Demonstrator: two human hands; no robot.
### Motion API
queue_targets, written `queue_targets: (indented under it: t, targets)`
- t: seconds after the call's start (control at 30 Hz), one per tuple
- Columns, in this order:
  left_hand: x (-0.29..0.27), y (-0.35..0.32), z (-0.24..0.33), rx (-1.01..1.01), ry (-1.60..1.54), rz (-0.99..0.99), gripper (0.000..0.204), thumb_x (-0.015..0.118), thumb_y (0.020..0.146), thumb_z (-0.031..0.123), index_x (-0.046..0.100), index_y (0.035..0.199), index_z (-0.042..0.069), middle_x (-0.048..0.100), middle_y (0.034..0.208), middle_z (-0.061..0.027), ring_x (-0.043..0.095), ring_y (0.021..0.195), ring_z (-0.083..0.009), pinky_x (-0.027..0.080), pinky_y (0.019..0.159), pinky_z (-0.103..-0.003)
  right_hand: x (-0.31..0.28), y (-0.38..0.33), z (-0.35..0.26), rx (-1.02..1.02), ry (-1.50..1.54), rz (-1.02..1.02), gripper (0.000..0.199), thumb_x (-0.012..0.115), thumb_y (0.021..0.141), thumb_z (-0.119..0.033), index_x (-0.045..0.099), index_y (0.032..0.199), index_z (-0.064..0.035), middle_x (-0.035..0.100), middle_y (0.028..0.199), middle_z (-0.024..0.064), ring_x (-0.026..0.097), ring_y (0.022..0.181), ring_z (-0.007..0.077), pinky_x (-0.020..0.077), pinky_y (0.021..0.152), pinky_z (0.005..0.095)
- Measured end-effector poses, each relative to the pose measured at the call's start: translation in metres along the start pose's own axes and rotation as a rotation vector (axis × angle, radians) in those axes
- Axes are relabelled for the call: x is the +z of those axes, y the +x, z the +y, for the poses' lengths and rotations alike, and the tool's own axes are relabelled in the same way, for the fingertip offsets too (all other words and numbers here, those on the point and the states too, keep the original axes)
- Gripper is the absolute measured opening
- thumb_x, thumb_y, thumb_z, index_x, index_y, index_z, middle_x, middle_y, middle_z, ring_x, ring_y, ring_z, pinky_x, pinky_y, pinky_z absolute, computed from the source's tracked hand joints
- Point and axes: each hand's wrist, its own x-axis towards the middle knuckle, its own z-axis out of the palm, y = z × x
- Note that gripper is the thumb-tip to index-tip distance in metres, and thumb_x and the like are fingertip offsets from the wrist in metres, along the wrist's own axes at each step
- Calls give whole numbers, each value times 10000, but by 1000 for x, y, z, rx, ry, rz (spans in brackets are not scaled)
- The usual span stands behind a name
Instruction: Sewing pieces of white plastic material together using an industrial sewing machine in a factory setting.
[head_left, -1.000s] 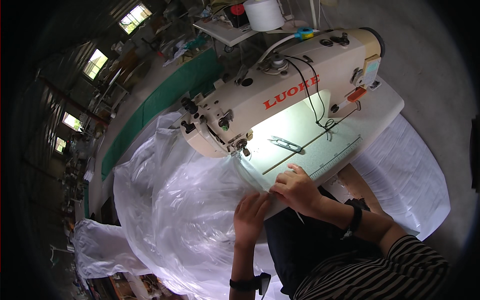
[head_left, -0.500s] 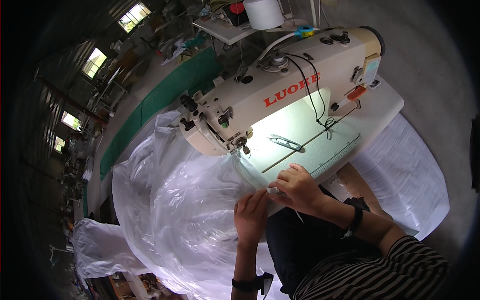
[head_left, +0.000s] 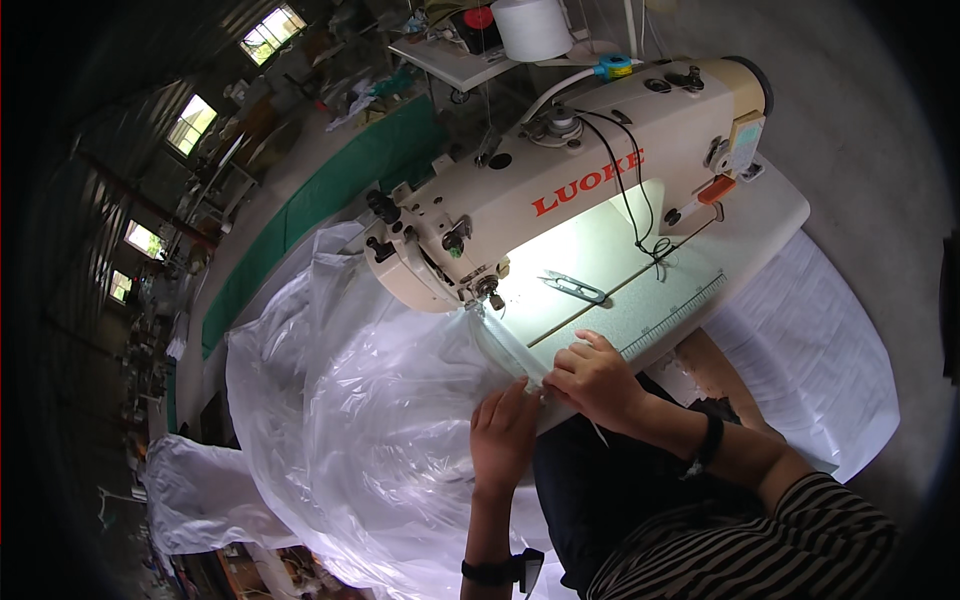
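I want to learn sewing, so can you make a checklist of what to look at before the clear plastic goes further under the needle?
1. Left hand flat on the clear plastic sheet: ok.
2. Right hand pinching the sheet's edge at the table's front: ok.
3. Fingers away from the needle area: ok, both hands sit well back.
4. Thread snips clear of the sewing path: ok, they lie to the side on the sewing machine table.
5. Edge lined up under the needle: cannot tell.
6. Loose plastic bunched at the left: not ok, heavily crumpled.

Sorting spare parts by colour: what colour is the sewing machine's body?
Cream, seen in the head view: the sewing machine.
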Motion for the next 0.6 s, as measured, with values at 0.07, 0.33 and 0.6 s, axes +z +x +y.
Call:
queue_targets:
  t: [0.07, 0.33, 0.6]
  targets:
    - [2, 0, 0, -76, -30, 75, 391, 658, 764, 66, 683, 1143, 160, 633, 1225, 9, 572, 1060, -212, 463, 900, -387, 1, -1, 1, -9, -23, -22, 92, 693, 834, -185, 638, 814, -114, 583, 830, 41, 614, 852, 231, 443, 975, 452]
    - [1, 4, -1, -79, -8, 3, 413, 690, 737, 60, 675, 1140, 148, 629, 1211, 26, 572, 1038, -211, 451, 890, -393, -1, 0, 3, 45, 131, 42, 133, 689, 845, -240, 674, 846, -108, 597, 809, 50, 626, 844, 240, 440, 965, 441]
    - [2, 2, 1, -91, 13, 28, 377, 691, 742, 56, 671, 1108, 145, 625, 1271, 40, 571, 1037, -217, 451, 899, -390, -7, 2, 7, 52, 134, 2, 153, 715, 818, -245, 688, 896, -116, 608, 821, 55, 629, 851, 239, 441, 945, 426]
